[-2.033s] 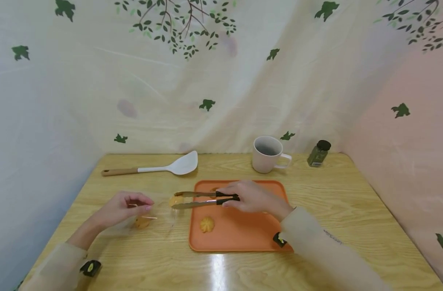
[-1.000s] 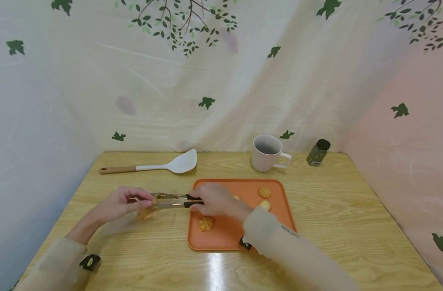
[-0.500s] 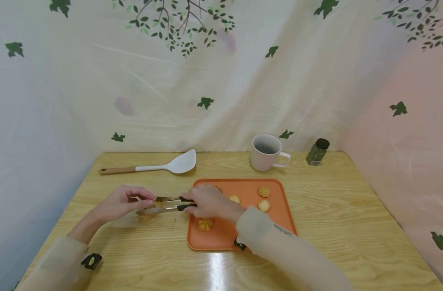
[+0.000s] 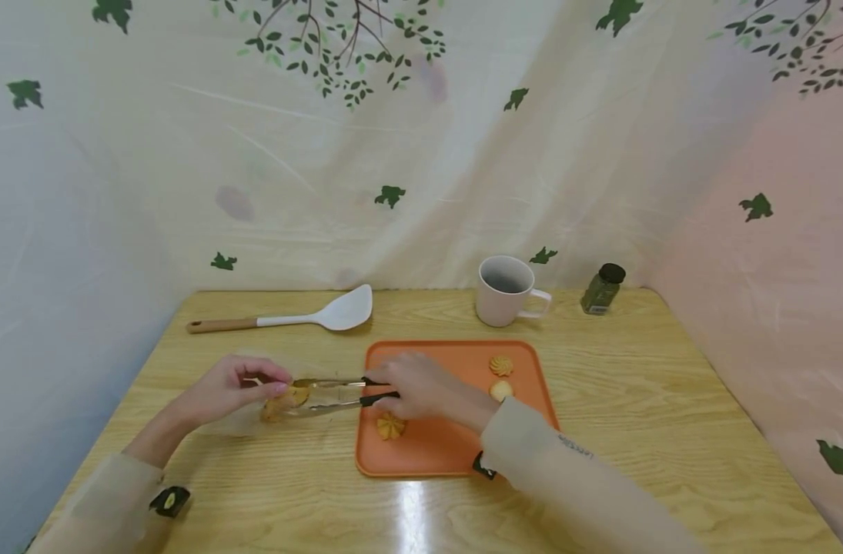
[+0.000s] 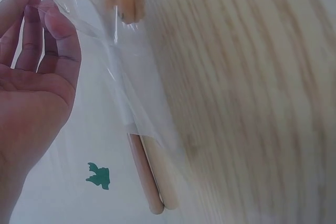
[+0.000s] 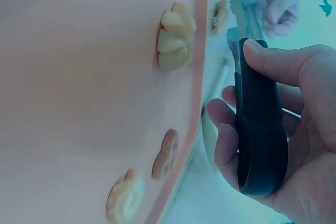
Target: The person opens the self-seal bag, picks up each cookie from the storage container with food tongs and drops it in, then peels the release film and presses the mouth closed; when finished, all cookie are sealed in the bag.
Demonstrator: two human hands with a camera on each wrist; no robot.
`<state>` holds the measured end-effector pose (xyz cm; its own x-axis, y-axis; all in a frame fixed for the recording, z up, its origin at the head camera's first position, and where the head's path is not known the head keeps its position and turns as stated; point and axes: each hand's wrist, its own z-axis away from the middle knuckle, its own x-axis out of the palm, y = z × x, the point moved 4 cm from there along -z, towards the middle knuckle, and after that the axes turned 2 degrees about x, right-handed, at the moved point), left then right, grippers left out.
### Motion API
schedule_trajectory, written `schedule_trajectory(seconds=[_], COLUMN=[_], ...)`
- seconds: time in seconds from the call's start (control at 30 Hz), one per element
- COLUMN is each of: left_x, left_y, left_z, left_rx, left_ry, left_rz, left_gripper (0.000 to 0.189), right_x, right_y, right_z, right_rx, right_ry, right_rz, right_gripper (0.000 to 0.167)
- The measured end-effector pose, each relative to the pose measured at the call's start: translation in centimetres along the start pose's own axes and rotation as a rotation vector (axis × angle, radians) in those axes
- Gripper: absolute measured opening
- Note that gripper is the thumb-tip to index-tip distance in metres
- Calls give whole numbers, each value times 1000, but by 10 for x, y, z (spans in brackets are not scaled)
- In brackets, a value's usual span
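1. Surface [image 4: 657,400]: anything slipping off the tongs could be landing here, since I'm working left of the tray. Flat, pale wood grain, glossy light streak.
2. Orange tray [image 4: 463,455]: my right forearm is hanging over it; a dipping wrist or sleeve could be knocking cookies around. Smooth finish, rounded corners, raised rim.
3. Spatula [image 4: 343,310]: low risk, lying well behind my work. Smooth white broad head, wooden handle.
4. Tongs [image 6: 261,124]: my right hand [image 4: 421,386] is wrapping round the black handles. Arms are standing somewhat apart; can't tell if the tips are touching a cookie. Squeezing hard could be cracking it; tips snagging plastic could be dragging the bag from my pinch. Shiny, slim metal arms.
5. Clear bag [image 5: 139,85]: my left hand [image 4: 244,388] is pinching its edge. Loosening that pinch could be letting the mouth collapse. Thin film, creased, glinting, floppy.
6. Cookies: the near cookie [image 4: 298,395] is sitting between the tong arms, by my left fingertips; poor centring could be letting it fall. Another looks to be lying lower in the bag. The flower-shaped cookie [image 4: 390,426], swirled cookie [image 4: 501,365] and round cookie [image 4: 502,390] are resting on the tray. Golden, ridged or smooth, probably brittle.
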<state>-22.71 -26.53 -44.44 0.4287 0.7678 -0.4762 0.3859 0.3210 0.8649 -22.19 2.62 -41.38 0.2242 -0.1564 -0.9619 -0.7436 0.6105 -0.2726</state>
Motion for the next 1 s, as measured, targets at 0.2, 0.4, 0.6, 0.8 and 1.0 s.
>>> schedule_trajectory(seconds=[0.2, 0.4, 0.6, 0.8, 1.0], left_x=[-2, -1, 0, 0, -2], left_y=[-2, -3, -3, -8, -10], left_z=[3, 4, 4, 5, 8], left_rx=[-34, -47, -41, -49, -58], left_ry=[15, 14, 5, 3, 13], left_rz=[-6, -9, 4, 1, -19], left_gripper=[15, 16, 17, 17, 16], right_x=[-11, -20, -14, -1, 7], right_y=[14, 34, 54, 63, 66], right_z=[38, 84, 126, 145, 144], right_rx=[30, 50, 37, 41, 53], right_ry=[62, 126, 138, 113, 99], right_rz=[-31, -100, -110, -95, -93], right_gripper=[48, 49, 48, 48, 50])
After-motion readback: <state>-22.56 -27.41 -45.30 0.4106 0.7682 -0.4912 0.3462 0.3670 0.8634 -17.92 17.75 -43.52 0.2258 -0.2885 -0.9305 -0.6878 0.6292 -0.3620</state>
